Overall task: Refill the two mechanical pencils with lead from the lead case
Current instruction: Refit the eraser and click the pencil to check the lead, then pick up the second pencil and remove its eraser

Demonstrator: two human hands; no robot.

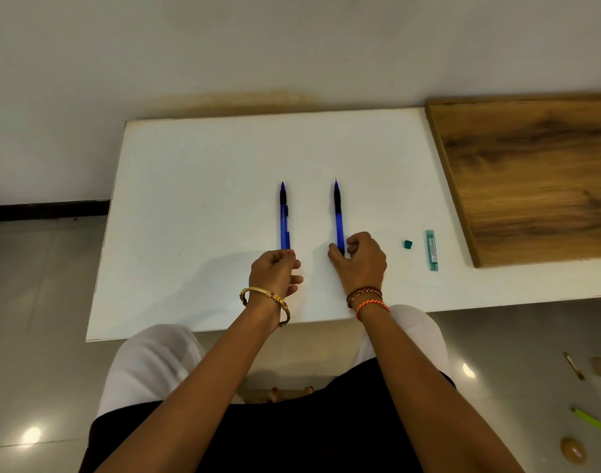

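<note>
Both hands, left (275,269) and right (359,256), apparently pinch blue pencils on white table (190,199).

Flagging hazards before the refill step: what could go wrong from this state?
1. The small green cap lies loose on the white table, apart from the lead case; it could get knocked off or lost.
2. The case looks uncapped, so a nudge may spill lead.
3. The right pencil shows lead at its tip; the right hand moving it could snap that.
</note>
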